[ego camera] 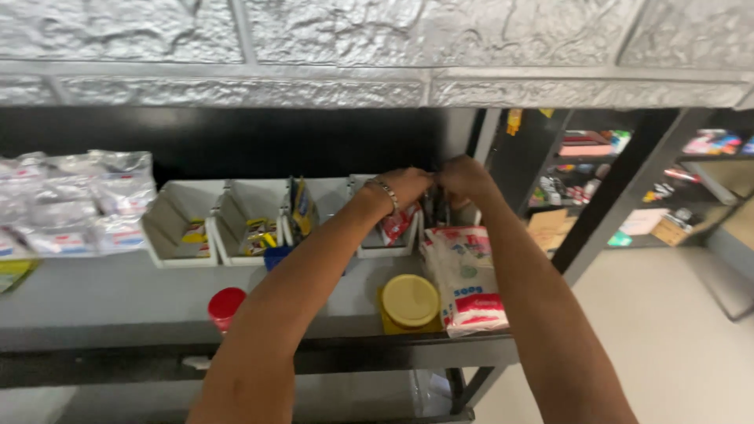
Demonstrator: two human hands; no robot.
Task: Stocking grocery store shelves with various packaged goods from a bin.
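Both my arms reach forward over a grey shelf (118,302). My left hand (406,185), with a metal bracelet at the wrist, and my right hand (465,177) meet at the back of the shelf above a white bin (390,250). Their fingers are closed around something small and dark between them; I cannot tell what it is. A red and white packet (398,224) sticks out of the bin just below my left hand. A white bag with red and green print (465,276) lies under my right forearm.
Three more white bins (179,228) with small packets stand to the left. Clear plastic bags (75,204) are stacked at the far left. A red cap (226,305) and a yellow-lidded jar (410,301) sit near the shelf's front edge. Another stocked rack (605,173) stands at the right.
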